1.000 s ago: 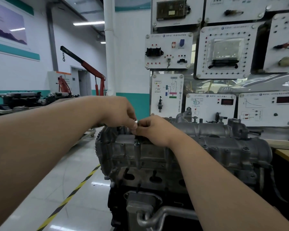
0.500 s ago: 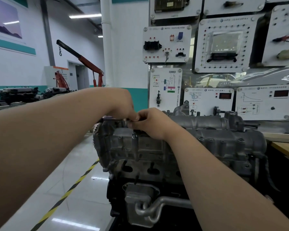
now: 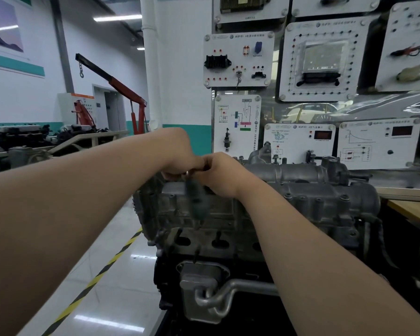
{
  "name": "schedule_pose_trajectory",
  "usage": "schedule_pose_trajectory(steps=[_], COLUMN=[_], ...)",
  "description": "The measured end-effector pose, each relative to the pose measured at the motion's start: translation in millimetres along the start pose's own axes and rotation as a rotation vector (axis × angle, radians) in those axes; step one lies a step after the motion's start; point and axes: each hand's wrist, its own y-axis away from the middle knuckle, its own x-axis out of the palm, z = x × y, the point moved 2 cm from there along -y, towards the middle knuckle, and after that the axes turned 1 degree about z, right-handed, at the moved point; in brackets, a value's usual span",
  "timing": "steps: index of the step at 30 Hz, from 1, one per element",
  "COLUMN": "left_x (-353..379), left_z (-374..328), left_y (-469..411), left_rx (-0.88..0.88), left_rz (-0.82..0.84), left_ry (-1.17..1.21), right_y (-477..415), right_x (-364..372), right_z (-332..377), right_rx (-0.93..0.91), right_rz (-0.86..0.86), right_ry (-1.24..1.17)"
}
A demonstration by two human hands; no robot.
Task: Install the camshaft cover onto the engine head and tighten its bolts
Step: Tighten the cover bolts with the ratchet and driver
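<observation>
Beneath the meeting hands, at the end of the camshaft cover [image 3: 301,177] seated on the engine head [image 3: 220,214], a blurred dark tool [image 3: 196,202] hangs down the near face. The left hand [image 3: 180,154] curls narrowly round its top, likely steadying it on a bolt. The right hand [image 3: 224,175] is curled tight beside it, its hold hidden. Left of the hands the engine ends over open floor [image 3: 102,275], so the handle can probably swing there. The display panels [image 3: 298,144] beyond the hands crowd the far side.
</observation>
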Motion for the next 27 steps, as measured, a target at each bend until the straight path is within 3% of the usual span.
schedule_pose_trajectory(steps=[5,18,27], left_x=[1,-13,-1], left_z=[-7,21,7], left_y=[-1,-1,-8], left_rx=[-0.026,0.227,0.066], left_rz=[0.003,0.077,0.0], left_ry=[-0.012,0.059,0.019], right_y=[-1,5,5], right_x=[0,-2,-3], right_z=[0,4,6], right_rx=[0.006,-0.008,-0.003], right_rz=[0.017,0.055,0.039], right_ry=[-0.002,-0.045,0.016])
